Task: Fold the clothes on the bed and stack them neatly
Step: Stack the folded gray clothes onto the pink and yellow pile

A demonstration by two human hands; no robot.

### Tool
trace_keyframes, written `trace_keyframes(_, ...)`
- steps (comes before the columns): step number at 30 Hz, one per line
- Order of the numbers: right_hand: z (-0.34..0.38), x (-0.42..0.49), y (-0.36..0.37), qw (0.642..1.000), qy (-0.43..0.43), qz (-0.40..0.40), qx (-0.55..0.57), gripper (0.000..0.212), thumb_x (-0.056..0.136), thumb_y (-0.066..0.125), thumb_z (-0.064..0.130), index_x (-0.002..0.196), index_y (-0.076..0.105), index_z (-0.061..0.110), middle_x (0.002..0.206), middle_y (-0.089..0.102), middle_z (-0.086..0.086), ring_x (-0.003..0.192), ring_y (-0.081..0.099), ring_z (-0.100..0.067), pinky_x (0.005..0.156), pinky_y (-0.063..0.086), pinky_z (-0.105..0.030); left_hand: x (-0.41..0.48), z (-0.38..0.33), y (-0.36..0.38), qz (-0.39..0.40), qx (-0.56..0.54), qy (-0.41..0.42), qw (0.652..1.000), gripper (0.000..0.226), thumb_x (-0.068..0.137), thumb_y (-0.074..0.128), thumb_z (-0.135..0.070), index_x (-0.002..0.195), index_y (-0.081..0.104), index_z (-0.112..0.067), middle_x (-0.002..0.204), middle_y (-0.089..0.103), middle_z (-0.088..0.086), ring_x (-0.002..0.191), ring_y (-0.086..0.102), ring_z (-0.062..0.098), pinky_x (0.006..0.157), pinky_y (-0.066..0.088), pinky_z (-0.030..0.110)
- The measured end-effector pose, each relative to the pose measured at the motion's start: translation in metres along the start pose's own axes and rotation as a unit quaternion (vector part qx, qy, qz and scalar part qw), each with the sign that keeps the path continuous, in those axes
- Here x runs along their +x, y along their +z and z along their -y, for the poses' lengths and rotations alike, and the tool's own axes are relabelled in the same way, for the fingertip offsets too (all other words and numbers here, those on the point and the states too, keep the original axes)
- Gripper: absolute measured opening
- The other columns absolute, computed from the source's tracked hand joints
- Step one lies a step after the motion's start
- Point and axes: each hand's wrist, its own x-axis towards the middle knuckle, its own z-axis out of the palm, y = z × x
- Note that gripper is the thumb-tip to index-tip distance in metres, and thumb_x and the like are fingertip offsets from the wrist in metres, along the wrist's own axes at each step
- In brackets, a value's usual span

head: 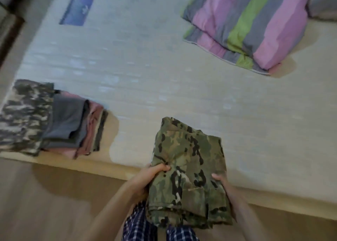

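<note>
- The folded camouflage garment point(189, 160) is sitting between both hands, its near end hanging past the edge of the bed point(164, 73); whether its far end is touching the mattress is unclear.
- The left hand point(155, 173) is gripping its left edge with the thumb on top, and the right hand point(225, 186) is clasping its right edge, likely so the folds hold together for carrying.
- Its long axis is pointing away from the person, leaning slightly left.
- The stack of folded clothes point(63, 124) is lying well left of the left hand and is probably the destination.
- A striped quilt point(246, 25) is lying far beyond the right hand.
</note>
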Motion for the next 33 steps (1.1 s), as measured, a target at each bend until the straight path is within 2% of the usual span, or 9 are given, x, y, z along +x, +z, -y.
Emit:
trace_keyframes(3, 0.003, -0.023, 0.082, 0.998, 0.002, 0.023, -0.052, 0.043, 0.062, 0.071, 0.041, 0.096, 0.06, 0.016, 0.078, 0.074, -0.013, 0.084, 0.068, -0.031, 0.064, 0.05, -0.034, -0.068, 0.02, -0.068, -0.03, -0.055, 0.022, 0.998, 0.084, 0.051, 0.089, -0.042, 0.123, 0.056, -0.014, 0.112, 0.07, 0.011, 0.103, 0.067, 0.027, 0.09, 0.053, 0.039)
trace_keyframes(6, -0.004, -0.045, 0.169, 0.992, -0.025, 0.038, -0.118, 0.03, 0.069, 0.074, 0.034, 0.086, 0.058, 0.016, 0.083, 0.073, -0.016, 0.087, 0.066, -0.033, 0.069, 0.05, -0.037, -0.129, 0.054, -0.136, -0.055, -0.126, 0.05, 0.989, 0.077, 0.058, 0.088, -0.036, 0.123, 0.055, -0.011, 0.111, 0.07, 0.012, 0.103, 0.067, 0.028, 0.09, 0.052, 0.039)
trace_keyframes(10, -0.036, -0.068, 0.283, 0.976, -0.041, 0.072, -0.201, 0.023, 0.072, 0.074, 0.03, 0.085, 0.061, 0.016, 0.069, 0.073, -0.007, 0.068, 0.07, -0.025, 0.056, 0.051, -0.027, -0.19, 0.117, -0.222, -0.101, -0.241, 0.044, 0.964, 0.072, 0.059, 0.082, -0.028, 0.121, 0.057, -0.003, 0.108, 0.069, 0.02, 0.104, 0.064, 0.036, 0.095, 0.048, 0.044)
trace_keyframes(14, -0.081, -0.08, 0.393, 0.969, -0.012, 0.109, -0.224, 0.053, 0.073, 0.072, 0.029, 0.118, 0.056, 0.007, 0.105, 0.069, -0.018, 0.096, 0.065, -0.034, 0.083, 0.053, -0.04, -0.238, 0.163, -0.306, -0.133, -0.293, 0.065, 0.944, 0.066, 0.054, 0.08, -0.032, 0.11, 0.059, -0.006, 0.094, 0.073, 0.018, 0.089, 0.07, 0.033, 0.07, 0.053, 0.036)
trace_keyframes(18, -0.116, -0.088, 0.478, 0.968, -0.023, 0.116, -0.222, 0.06, 0.069, 0.074, 0.029, 0.122, 0.054, 0.008, 0.11, 0.067, -0.02, 0.104, 0.063, -0.036, 0.098, 0.047, -0.047, -0.274, 0.18, -0.388, -0.158, -0.297, 0.098, 0.937, 0.074, 0.055, 0.08, -0.038, 0.118, 0.056, -0.009, 0.107, 0.07, 0.019, 0.1, 0.065, 0.035, 0.086, 0.052, 0.041)
trace_keyframes(23, -0.115, -0.091, 0.542, 0.979, -0.033, 0.097, -0.178, 0.061, 0.065, 0.077, 0.03, 0.118, 0.057, 0.005, 0.107, 0.068, -0.021, 0.102, 0.063, -0.037, 0.099, 0.046, -0.047, -0.284, 0.156, -0.467, -0.13, -0.252, 0.1, 0.954, 0.086, 0.05, 0.085, -0.035, 0.125, 0.052, -0.014, 0.109, 0.07, 0.016, 0.101, 0.066, 0.033, 0.084, 0.053, 0.04)
trace_keyframes(26, -0.089, -0.071, 0.571, 0.984, -0.087, 0.043, -0.146, 0.061, 0.068, 0.076, 0.027, 0.121, 0.054, 0.007, 0.111, 0.066, -0.018, 0.105, 0.061, -0.035, 0.1, 0.044, -0.046, -0.273, 0.117, -0.505, -0.115, -0.199, 0.113, 0.967, 0.083, 0.042, 0.092, -0.034, 0.113, 0.051, -0.025, 0.103, 0.072, 0.008, 0.095, 0.069, 0.027, 0.079, 0.054, 0.035)
trace_keyframes(28, -0.069, -0.055, 0.593, 0.987, -0.114, 0.025, -0.113, 0.063, 0.07, 0.076, 0.024, 0.126, 0.049, 0.01, 0.117, 0.062, -0.016, 0.107, 0.058, -0.034, 0.102, 0.043, -0.046, -0.259, 0.086, -0.531, -0.107, -0.172, 0.12, 0.972, 0.084, 0.041, 0.091, -0.035, 0.116, 0.054, -0.027, 0.107, 0.072, 0.007, 0.098, 0.068, 0.026, 0.086, 0.053, 0.037)
trace_keyframes(33, -0.02, -0.014, 0.655, 0.991, -0.119, 0.025, -0.057, 0.051, 0.072, 0.075, 0.029, 0.117, 0.059, 0.012, 0.107, 0.067, -0.012, 0.1, 0.062, -0.031, 0.098, 0.046, -0.044, -0.22, 0.009, -0.597, -0.162, -0.129, 0.154, 0.966, 0.081, 0.047, 0.079, -0.04, 0.124, 0.055, -0.033, 0.106, 0.072, 0.001, 0.095, 0.069, 0.023, 0.087, 0.054, 0.04)
